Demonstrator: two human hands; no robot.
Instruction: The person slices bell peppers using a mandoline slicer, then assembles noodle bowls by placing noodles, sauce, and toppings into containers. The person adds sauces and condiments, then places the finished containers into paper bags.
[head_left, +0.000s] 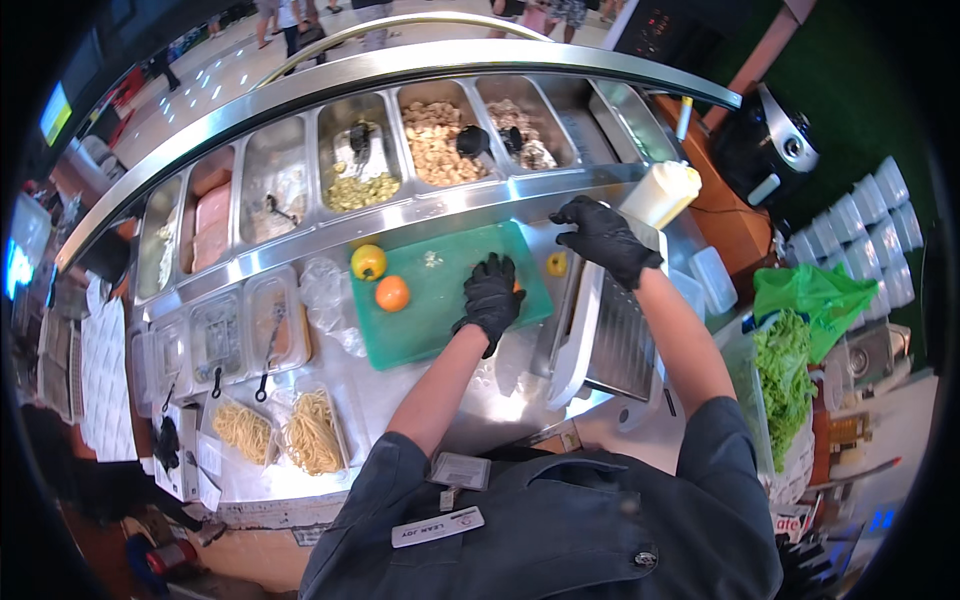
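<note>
A green cutting board (420, 322) lies on the steel counter before me. My left hand (491, 300), in a black glove, rests palm down at the board's right part, over a mostly hidden orange item; its grip on that cannot be told. A yellow tomato (368, 262) and an orange tomato (392, 293) sit at the board's left side. My right hand (607, 240), also black-gloved, hovers with bent fingers over the upper end of a white-framed slicer (619, 337). A small yellow piece (556, 264) lies between board and slicer. A squeeze bottle (660, 193) stands beyond my right hand.
Steel food pans (360, 161) line the back under a metal rail (420, 56). Lidded tubs (217, 337), a plastic bag (330, 300) and two containers of noodles (311, 435) are at left. Lettuce (784, 382), a green bag (810, 300) and an air fryer (772, 150) are at right.
</note>
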